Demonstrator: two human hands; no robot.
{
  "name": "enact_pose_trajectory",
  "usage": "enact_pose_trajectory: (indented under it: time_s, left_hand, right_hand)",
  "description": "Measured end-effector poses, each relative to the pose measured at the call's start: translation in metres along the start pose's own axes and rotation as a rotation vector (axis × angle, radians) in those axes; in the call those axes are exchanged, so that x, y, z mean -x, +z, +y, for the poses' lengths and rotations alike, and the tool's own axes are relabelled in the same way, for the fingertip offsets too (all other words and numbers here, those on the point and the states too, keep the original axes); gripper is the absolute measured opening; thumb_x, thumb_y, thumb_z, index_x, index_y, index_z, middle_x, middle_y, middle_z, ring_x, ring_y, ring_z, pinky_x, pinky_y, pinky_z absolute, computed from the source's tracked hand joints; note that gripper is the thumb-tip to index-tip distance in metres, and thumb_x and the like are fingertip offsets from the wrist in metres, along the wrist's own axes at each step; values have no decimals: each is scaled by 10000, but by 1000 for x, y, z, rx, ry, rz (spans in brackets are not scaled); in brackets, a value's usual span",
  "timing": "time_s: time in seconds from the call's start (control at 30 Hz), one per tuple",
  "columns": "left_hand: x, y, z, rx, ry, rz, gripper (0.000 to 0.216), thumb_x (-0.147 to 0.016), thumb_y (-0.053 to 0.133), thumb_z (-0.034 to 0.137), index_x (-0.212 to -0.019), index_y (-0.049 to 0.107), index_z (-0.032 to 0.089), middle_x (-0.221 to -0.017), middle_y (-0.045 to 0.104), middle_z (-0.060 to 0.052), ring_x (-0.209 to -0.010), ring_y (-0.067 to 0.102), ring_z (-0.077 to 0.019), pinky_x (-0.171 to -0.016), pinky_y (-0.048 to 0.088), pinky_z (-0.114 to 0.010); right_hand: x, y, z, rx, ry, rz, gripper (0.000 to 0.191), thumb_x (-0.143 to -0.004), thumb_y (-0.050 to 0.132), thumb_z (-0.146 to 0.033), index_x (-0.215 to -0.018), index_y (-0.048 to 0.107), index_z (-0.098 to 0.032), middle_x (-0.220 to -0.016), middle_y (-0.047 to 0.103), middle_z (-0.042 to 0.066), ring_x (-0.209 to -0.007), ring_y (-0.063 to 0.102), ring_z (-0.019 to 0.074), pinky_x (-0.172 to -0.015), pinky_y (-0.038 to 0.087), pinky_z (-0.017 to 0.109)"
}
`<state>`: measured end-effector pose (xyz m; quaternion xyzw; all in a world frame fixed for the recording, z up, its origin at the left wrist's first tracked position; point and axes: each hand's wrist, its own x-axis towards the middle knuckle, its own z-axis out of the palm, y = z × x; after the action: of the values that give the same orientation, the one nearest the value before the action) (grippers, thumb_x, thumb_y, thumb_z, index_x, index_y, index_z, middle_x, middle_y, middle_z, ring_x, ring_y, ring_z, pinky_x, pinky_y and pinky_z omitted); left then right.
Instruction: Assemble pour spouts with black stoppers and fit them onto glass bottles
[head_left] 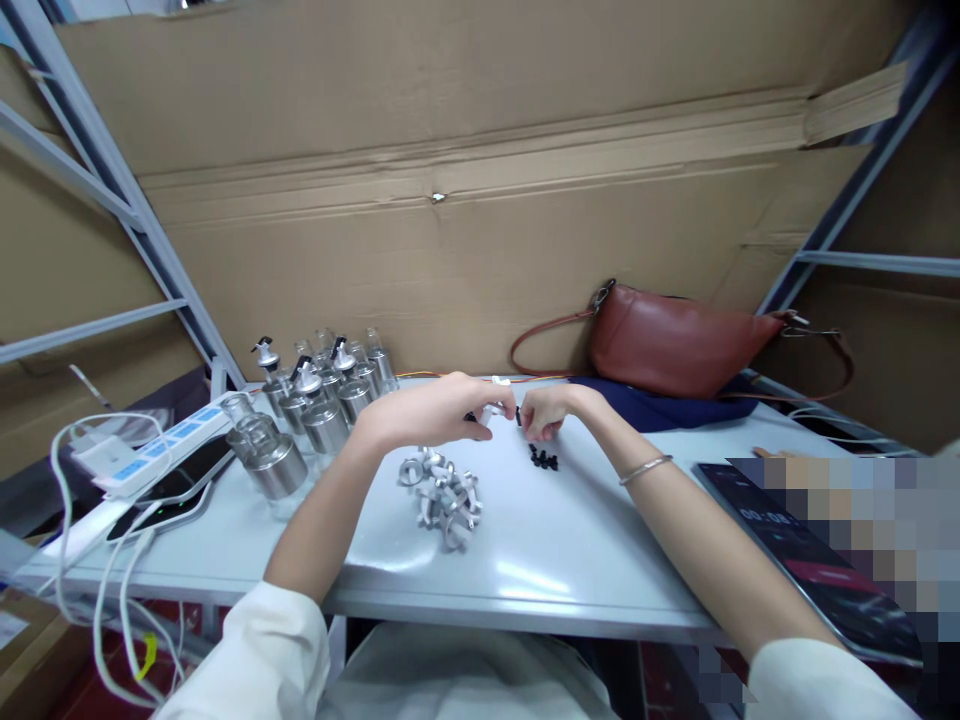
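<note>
Just above the tabletop, my left hand (465, 408) is closed around a silvery bottle-top part (491, 412), its dark end partly hidden by the fingers. Close beside it, my right hand (545, 410) pinches a small black piece (518, 416). Below that hand lies a little heap of small black pieces (544, 459). A pile of silver bottle-top parts (444, 495) spreads over the table nearer my body. To the left stand several glass bottles with metal sleeves (325, 425), some with silver-and-black tops (307, 375).
A brown leather bag (671, 340) rests on dark blue cloth (652, 408) at the back right. On the right lies a tablet (795, 555) showing a timer. A power strip (172, 440), phone (187, 470) and white cables crowd the left edge. Cardboard (450, 270) walls the back.
</note>
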<state>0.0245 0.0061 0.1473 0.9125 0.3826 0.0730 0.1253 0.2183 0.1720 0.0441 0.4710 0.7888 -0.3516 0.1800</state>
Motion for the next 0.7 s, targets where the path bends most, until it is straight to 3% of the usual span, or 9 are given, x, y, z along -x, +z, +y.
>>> enact_pose_trajectory:
  time_s: [0.17,0.4,0.7]
  left_hand:
    - [0,0,1,15,-7,-11,198,-846,549,166,-1038,582,205,-976,648,-39,-869,594,-160,-745,415,-256]
    - [0,0,2,0,3,-20,199,-853,540,172,-1046,576,204,-996,646,-41,-891,592,-161,-754,423,-259]
    - [1,-1,1,10,-5,-28,215,-849,547,141,-1054,568,204,-1018,642,-38,-891,591,-157,-762,417,-262]
  right_hand:
    - [0,1,0,2,26,3,416,-551,766,-458,-737,607,-121,-711,670,54,-712,652,166,-620,468,241]
    - [-1,5,-6,79,35,-11,302,-482,770,-293,-678,642,-102,-625,647,40,-655,634,165,-573,448,235]
    - [6,3,-9,121,-28,136,120,-552,625,-182,-658,632,-127,-580,611,18,-620,590,155,-538,395,236]
